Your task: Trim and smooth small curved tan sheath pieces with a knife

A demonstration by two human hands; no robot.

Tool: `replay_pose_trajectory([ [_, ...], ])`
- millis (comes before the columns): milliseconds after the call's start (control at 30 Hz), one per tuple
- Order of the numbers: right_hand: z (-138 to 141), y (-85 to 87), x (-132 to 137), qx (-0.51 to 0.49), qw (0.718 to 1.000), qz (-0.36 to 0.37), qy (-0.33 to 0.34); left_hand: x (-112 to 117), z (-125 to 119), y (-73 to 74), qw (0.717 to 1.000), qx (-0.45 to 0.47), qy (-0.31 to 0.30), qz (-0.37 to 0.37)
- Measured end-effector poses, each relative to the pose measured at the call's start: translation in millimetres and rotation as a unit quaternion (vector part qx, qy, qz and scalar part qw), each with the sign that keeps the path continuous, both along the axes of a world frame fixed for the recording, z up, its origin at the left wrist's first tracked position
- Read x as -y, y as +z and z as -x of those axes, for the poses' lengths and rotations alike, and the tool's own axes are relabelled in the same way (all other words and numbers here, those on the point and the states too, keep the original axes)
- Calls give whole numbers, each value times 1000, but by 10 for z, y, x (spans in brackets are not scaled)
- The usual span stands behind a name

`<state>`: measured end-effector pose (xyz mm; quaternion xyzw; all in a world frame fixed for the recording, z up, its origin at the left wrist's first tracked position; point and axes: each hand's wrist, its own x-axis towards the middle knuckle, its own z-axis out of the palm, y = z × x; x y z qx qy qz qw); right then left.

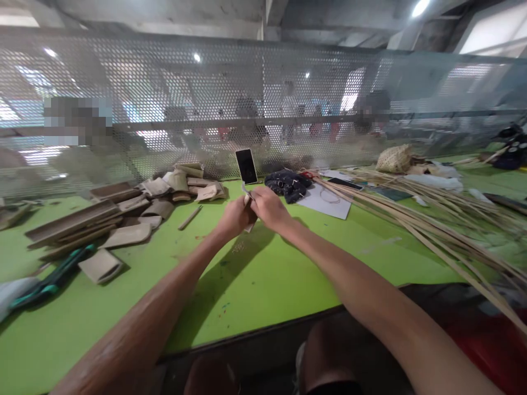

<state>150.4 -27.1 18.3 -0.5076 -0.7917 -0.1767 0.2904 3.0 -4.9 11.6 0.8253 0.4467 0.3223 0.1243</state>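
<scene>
Above the middle of the green table, my left hand [236, 215] and my right hand [269, 208] meet, both closed. A small tan piece of bamboo [249, 226] shows below the fingers of my left hand, which grips it. From the top of my right hand's grip sticks a thin, greyish blade [246, 190], slanting up and left against the piece; its handle is hidden by the fingers. A short bamboo stick [190, 218] lies on the table to the left of my hands.
Cut bamboo pieces [132, 233] are heaped at left, beside green-and-black handled cutters [53, 280]. A phone [246, 166] leans upright behind my hands. Dark cloth [287, 184], white paper [327, 202] and long bamboo strips [415, 219] lie right. A perforated screen [189, 99] borders the back.
</scene>
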Motion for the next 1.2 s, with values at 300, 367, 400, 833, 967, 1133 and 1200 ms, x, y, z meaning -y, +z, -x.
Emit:
replay_pose_trajectory([
  [300, 10, 48, 65, 6, 1000, 3, 13, -21, -25, -3, 1000, -12, 16, 4],
  [367, 53, 60, 76, 8, 1000, 10, 16, -44, -5, -19, 1000, 10, 21, 8],
  [400, 63, 74, 69, 1, 1000, 20, 11, -53, 6, -27, 1000, 19, 19, 10],
  [833, -125, 134, -74, -9, 998, 61, 4, -97, 11, -45, 997, 56, -2, 44],
  [967, -59, 62, 5, 69, 997, -24, 33, -70, 20, -71, 997, 70, -12, 20],
  [1133, -65, 19, -24, 72, 997, -15, -14, -11, 18, -26, 999, 23, 17, 29],
  [1200, -49, 11, -22, 79, 997, -16, -8, 8, 16, 10, 999, 27, 7, 38],
])
